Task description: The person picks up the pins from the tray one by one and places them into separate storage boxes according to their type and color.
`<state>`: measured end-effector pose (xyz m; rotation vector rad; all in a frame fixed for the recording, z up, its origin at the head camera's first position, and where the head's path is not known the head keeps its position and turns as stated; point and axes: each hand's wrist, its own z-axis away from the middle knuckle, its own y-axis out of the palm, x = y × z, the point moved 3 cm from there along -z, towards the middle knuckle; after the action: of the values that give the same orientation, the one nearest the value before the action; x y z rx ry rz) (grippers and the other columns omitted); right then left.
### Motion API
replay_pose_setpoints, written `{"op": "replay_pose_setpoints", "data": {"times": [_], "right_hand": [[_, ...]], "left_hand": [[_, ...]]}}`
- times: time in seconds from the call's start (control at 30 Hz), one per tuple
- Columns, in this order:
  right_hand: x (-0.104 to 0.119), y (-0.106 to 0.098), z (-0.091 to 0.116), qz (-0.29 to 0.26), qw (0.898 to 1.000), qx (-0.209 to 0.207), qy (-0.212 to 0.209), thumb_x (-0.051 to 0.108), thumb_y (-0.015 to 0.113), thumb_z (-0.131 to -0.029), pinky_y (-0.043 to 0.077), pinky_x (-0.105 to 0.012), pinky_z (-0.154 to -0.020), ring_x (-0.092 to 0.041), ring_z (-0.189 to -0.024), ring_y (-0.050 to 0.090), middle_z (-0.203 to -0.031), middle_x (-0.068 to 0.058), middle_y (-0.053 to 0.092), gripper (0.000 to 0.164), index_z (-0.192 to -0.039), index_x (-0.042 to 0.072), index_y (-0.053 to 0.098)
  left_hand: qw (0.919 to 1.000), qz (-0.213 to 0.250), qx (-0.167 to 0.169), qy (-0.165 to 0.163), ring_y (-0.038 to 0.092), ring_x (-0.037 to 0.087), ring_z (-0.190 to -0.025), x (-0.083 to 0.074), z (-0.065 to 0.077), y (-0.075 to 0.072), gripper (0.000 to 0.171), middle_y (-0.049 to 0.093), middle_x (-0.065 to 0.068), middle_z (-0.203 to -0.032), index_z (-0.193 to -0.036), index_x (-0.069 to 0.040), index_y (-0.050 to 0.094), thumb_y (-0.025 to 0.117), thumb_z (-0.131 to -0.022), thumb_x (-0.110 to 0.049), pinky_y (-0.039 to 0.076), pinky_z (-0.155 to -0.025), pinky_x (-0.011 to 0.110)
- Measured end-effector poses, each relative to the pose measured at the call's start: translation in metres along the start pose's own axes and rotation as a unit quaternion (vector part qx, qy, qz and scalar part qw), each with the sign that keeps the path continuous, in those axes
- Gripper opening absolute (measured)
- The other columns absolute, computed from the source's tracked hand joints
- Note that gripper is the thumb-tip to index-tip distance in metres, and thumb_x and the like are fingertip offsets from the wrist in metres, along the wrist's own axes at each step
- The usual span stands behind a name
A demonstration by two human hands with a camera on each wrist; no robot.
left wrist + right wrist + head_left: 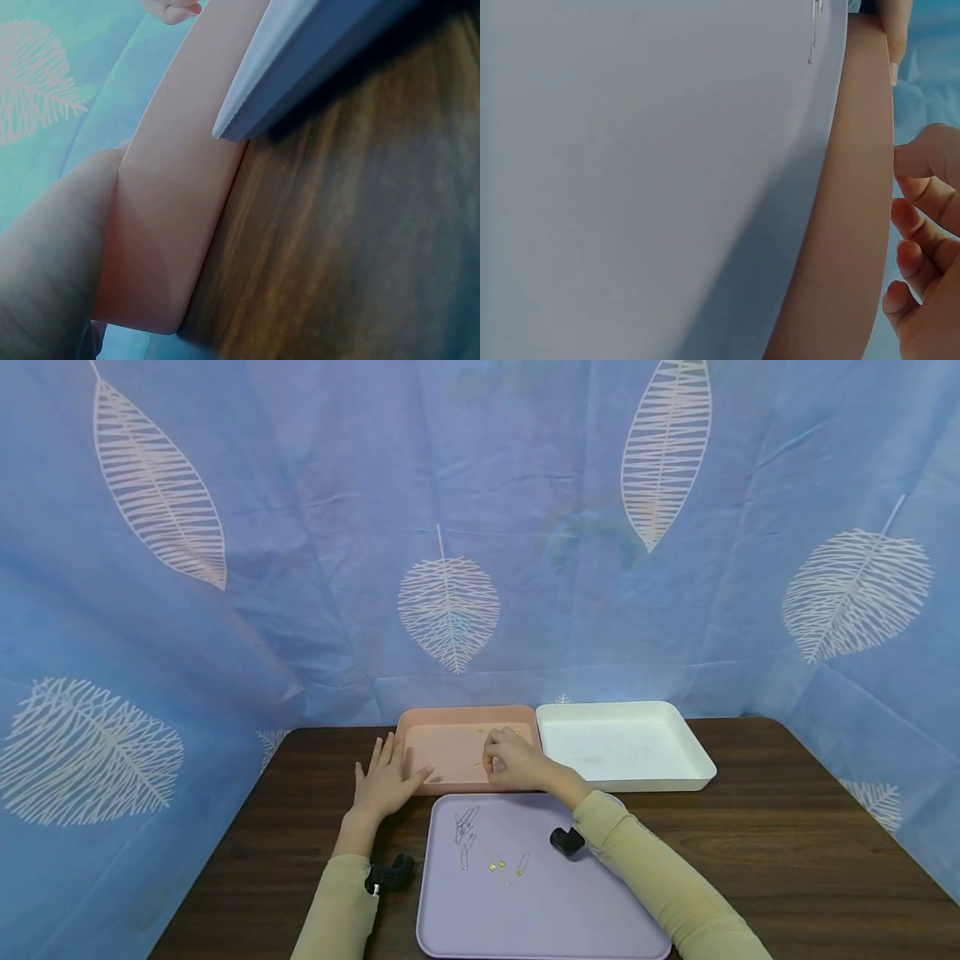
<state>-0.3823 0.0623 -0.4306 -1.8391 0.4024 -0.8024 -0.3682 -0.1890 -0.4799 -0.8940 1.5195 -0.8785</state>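
My left hand (384, 782) lies with fingers spread over the left end of the pink tray (442, 766), its thumb across the front rim. In the left wrist view that thumb (56, 247) rests against the tray's side. Over the same tray, my right hand (515, 760) pinches a gold safety pin (477, 765) between thumb and index finger, low above the tray's floor. The right wrist view shows those fingers (922, 161) behind the pink rim, which hides the pin. Behind the right hand, other gold pins (517, 732) lie in the pink tray.
A lilac tray (540, 910) sits in front, holding several silver safety pins (465, 835) on its left and a few gold safety pins (522, 864) near its middle. To the right of the pink tray stands a white tray (622, 743). Behind the dark wood table (787, 827) hangs a blue leaf-patterned cloth.
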Motion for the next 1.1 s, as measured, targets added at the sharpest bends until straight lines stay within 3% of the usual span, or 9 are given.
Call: {"op": "replay_pose_setpoints", "data": {"times": [0.57, 1.1], "right_hand": [[-0.013, -0.008, 0.009, -0.015, 0.999, -0.037, 0.001, 0.007, 0.068, -0.075, 0.039, -0.041, -0.088, -0.021, -0.097, 0.046, -0.095, -0.001, 0.057, 0.016, -0.068, 0.018, 0.059], [-0.006, -0.016, 0.033, -0.012, 0.999, -0.048, -0.002, 0.009, 0.072, -0.079, 0.042, -0.038, -0.086, -0.019, -0.099, 0.046, -0.096, 0.000, 0.055, 0.017, -0.072, 0.017, 0.059]], "left_hand": [[1.0000, 0.003, 0.000, 0.000, 0.001, 0.036, -0.153, -0.001, 0.000, 0.001, 0.099, 0.008, 0.013, -0.165, -0.158, -0.014, 0.010, 0.045, -0.088, -0.074, 0.002, -0.112, 0.075], [0.9999, 0.010, -0.002, 0.004, 0.002, 0.036, -0.153, 0.000, 0.001, 0.000, 0.099, 0.008, 0.014, -0.165, -0.158, -0.013, 0.011, 0.047, -0.088, -0.072, 0.003, -0.112, 0.075]]}}
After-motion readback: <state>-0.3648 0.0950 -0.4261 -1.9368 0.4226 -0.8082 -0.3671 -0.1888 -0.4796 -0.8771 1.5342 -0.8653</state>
